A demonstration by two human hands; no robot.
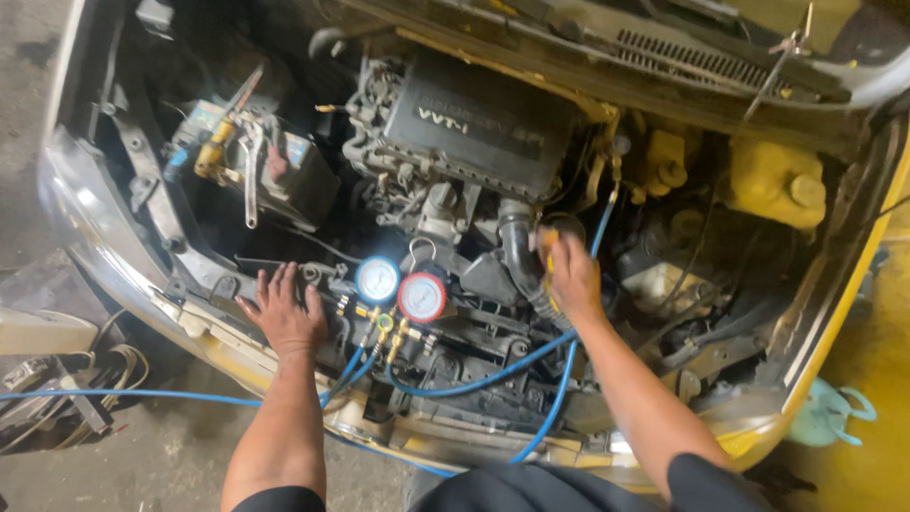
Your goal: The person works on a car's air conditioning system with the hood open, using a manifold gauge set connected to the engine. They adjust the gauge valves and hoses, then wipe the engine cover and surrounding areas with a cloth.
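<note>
Hoses (pixel 474 379), blue, loop low in the frame up to a twin-dial gauge set (pixel 401 287), one blue face and one red, hung at centre on the front crossmember (pixel 474 327). The left hand (pixel 282 311) lies flat and open there, apparently bracing. Further in, the right hand (pixel 569 275) closes around a yellow fitting (pixel 548 248) beside the engine cover (pixel 474 123).
</note>
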